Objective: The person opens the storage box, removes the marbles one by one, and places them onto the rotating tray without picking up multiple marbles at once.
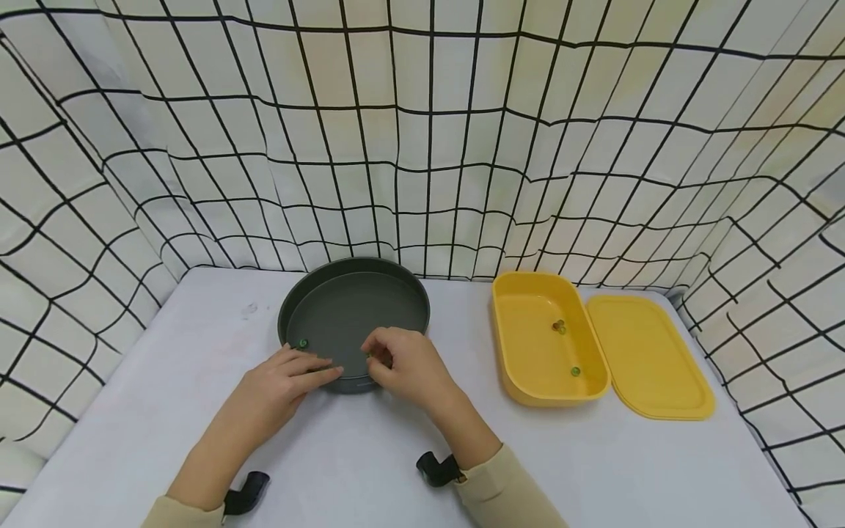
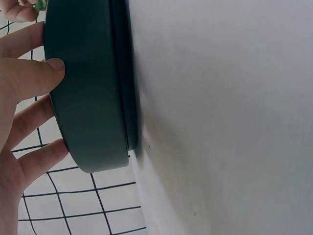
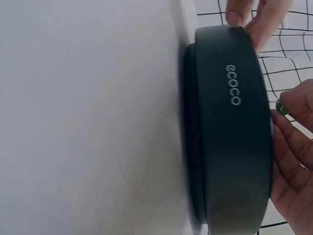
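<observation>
A round dark green tray [image 1: 356, 308] with raised sides stands on the white table, "ecoco" lettered on its outer wall. Over its near rim, my right hand [image 1: 403, 363] pinches a small green marble [image 3: 282, 107] between thumb and fingertips. My left hand [image 1: 284, 385] rests on the tray's near-left rim; its fingers are spread, and the thumb [image 2: 56, 64] touches the rim's edge. Another green marble [image 1: 303, 343] lies inside the tray, just beyond the left fingers.
To the right is a yellow container [image 1: 505, 352] holding amber marbles [image 1: 559, 326] and a green marble [image 1: 576, 371]. Its flat yellow lid [image 1: 650, 356] lies beside it. White walls covered with black netting [image 1: 429, 110] enclose the table's back and sides.
</observation>
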The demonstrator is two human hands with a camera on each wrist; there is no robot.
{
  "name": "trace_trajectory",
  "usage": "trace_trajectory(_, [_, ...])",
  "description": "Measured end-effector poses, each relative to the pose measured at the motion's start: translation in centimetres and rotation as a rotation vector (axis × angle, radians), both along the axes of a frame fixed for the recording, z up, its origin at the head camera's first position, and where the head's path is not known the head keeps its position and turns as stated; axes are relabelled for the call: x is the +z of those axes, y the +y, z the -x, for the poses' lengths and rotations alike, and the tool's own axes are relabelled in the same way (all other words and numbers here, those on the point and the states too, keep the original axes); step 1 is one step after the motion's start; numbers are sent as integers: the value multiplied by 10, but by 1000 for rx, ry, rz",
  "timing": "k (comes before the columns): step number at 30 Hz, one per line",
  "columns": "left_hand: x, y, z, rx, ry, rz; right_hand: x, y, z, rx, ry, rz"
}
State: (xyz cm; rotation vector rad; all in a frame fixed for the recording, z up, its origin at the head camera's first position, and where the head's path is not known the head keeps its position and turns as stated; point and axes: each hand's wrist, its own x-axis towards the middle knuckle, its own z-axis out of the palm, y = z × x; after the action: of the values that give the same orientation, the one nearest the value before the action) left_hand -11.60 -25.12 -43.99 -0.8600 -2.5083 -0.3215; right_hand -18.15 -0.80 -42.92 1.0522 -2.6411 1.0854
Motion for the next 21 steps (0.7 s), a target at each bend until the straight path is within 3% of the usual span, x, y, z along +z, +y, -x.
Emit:
trace_trajectory(7, [-1, -2, 0, 3, -9, -11, -5, -3, -1, -10, 7, -30])
trace_trajectory(15, [-2, -2, 0, -23, 44, -64, -9, -7, -1, -19, 43, -96])
trace_trajectory(21, [-3, -2, 2, -16, 35, -60, -9, -9, -2, -31, 125, -168])
